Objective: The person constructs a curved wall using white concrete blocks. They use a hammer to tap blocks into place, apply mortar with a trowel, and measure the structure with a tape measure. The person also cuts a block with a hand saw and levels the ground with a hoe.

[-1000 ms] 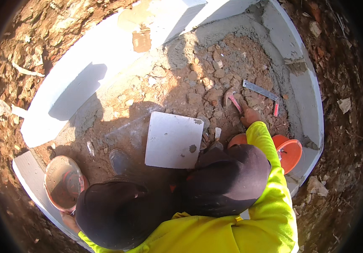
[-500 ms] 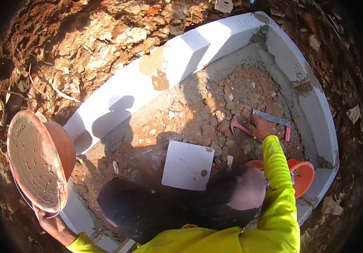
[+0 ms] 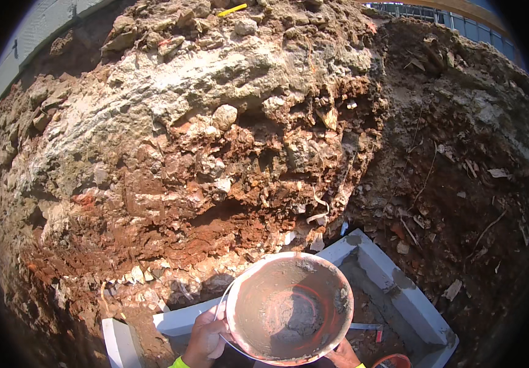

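Note:
Between my two hands an orange bucket (image 3: 246, 300) is held up, its mouth facing me. Grey mortar (image 3: 292, 319) coats its inside, with a wet lump at the bottom and orange streaks showing through. My left hand (image 3: 206, 336) grips the left side of the rim, beside the thin wire handle (image 3: 220, 306). My right hand (image 3: 343, 354) is at the lower right of the rim, its fingers partly hidden behind the bucket. To the right of the bucket, a try square (image 3: 366, 327) with a metal blade and red stock lies on the soil.
White blocks (image 3: 378, 264) with mortar at their joints edge the pit; another block (image 3: 120, 343) stands at lower left. A second orange bucket (image 3: 393, 360) is at the bottom. Ahead rises a rough earth bank (image 3: 215, 159) with a yellow object (image 3: 232, 10) on top.
My view has tilted up toward the bank. The bucket has moved from my far left to the front middle. My right hand has left the red-handled hammer and come to the bucket.

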Action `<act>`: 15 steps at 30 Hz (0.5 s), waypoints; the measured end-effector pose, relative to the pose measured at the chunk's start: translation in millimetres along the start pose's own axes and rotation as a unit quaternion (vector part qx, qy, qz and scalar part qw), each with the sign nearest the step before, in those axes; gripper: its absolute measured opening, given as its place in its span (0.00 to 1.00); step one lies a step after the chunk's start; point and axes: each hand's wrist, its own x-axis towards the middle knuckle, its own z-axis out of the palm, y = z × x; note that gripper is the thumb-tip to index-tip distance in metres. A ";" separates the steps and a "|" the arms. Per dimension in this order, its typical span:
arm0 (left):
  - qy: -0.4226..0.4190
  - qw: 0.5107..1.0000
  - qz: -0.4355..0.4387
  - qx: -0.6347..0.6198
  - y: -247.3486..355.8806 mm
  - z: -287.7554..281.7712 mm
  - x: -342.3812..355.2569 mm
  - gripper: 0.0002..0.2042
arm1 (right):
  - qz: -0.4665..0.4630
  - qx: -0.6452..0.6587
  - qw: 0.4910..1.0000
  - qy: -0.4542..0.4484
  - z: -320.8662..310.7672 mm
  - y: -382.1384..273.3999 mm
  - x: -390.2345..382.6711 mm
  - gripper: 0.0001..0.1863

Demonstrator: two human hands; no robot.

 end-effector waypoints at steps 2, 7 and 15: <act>-0.069 0.996 0.029 -0.045 60.0 65.8 -2.0 0.30 | -0.019 0.013 0.995 0.096 2.5 -48.9 -34.9 0.39; -0.068 0.990 0.105 -0.069 231.5 198.5 -27.8 0.31 | -0.017 0.047 0.985 0.166 -6.3 -148.4 -93.1 0.34; -0.008 0.928 0.342 -0.145 466.0 397.6 35.0 0.23 | -0.015 -0.124 0.960 0.252 -86.2 -71.0 -164.5 0.31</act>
